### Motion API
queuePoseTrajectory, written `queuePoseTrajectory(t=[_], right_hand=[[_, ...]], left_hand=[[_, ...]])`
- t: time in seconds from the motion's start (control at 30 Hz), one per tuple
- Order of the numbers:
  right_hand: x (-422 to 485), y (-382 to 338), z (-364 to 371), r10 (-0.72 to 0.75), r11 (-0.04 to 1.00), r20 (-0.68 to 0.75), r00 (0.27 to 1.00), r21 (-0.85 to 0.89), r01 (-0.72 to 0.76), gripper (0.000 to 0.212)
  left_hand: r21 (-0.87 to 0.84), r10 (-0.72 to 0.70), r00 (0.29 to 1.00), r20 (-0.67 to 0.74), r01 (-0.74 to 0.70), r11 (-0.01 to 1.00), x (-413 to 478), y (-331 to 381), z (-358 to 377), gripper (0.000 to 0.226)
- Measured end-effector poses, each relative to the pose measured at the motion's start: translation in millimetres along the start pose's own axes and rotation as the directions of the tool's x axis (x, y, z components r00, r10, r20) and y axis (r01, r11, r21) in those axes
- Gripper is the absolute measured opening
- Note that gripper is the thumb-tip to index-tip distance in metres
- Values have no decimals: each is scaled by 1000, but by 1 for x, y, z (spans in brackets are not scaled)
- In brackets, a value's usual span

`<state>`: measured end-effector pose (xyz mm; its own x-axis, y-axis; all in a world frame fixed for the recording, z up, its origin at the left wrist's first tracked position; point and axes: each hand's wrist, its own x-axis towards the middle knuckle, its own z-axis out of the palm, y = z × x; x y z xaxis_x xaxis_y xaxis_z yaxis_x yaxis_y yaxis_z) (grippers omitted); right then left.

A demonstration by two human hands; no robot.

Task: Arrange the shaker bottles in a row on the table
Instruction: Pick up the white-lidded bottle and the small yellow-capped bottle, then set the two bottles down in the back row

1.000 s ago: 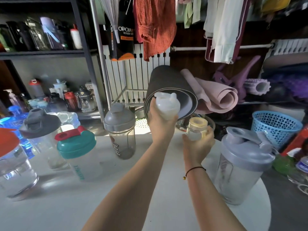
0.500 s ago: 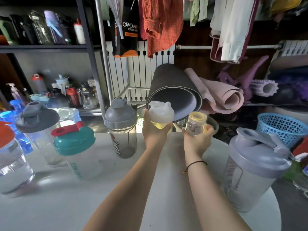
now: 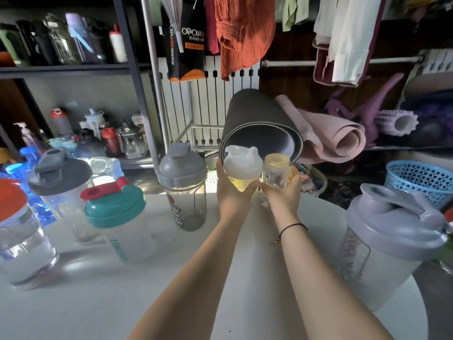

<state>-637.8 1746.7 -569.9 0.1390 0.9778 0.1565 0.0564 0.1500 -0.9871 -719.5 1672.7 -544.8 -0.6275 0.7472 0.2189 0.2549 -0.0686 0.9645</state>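
Head view: left grip (image 3: 232, 192) clasps upright white-capped bottle (image 3: 241, 168), right grip (image 3: 282, 195) clasps upright yellow-capped bottle (image 3: 275, 174)

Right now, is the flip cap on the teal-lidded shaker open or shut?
Open: the red flip cap on the teal-lidded shaker stands raised, angled off the lid.

Shakers (image 3: 182, 185) on table (image 3: 98, 303), L to R.

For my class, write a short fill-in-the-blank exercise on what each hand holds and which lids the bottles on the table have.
1. The left hand holds a small bottle with a ____ lid.
2. The right hand holds a clear jar with a ____ lid.
3. The bottle with the teal lid has a ____ flip cap.

Missing words: white; yellow; red
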Motion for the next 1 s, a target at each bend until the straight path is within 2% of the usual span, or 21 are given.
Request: queuePoseTrajectory(t=[0.1, 0.27, 0.37, 0.43, 0.5, 0.57, 0.67, 0.73, 0.87, 1.0], right_hand=[[-3, -4, -4, -12, 1000, -7, 1000, -2, 12, 95], [-22, -15, -19, -135, 989, -42, 990, -67, 132, 103], [-28, -11, -32, -128, 991, -43, 991, -46, 126, 104], [-33, -7, -38, -107, 994, -41, 993, -35, 105, 107], [-37, -3, -40, -97, 995, -47, 994, -41, 95, 111], [-41, -2, -39, -83, 996, -30, 996, -39, 82, 110], [-44, -5, -35, -60, 998, 34, 998, -13, 61, 104], [-46, -7, -31, -45, 999, 71, 996, -6, 45, 104], [-50, -10, -27, -38, 999, 118, 992, 11, 37, 100], [-52, -12, -25, -67, 997, 153, 986, -39, 74, 98]], left_hand=[[13, -6, 1000, 20, 5, 1000, -3, 1, 3, 107], [43, -34, 999, 42, 32, 999, -20, 5, 1, 111], [45, -3, 998, 64, 0, 999, -62, 8, -9, 95], [-27, 42, 999, -28, -42, 999, -104, 4, -21, 69], [-97, -15, 978, -206, -6, 995, -135, -1, -39, 57], [-123, -127, 932, -340, 90, 988, -139, -8, -58, 67], [-139, -220, 896, -385, 179, 974, -112, -11, -78, 104], [-148, -227, 891, -392, 182, 972, -90, -16, -82, 114], [-201, -228, 902, -365, 163, 966, -54, -30, -82, 124], [-123, -145, 931, -335, 109, 986, -32, -38, -76, 111]])
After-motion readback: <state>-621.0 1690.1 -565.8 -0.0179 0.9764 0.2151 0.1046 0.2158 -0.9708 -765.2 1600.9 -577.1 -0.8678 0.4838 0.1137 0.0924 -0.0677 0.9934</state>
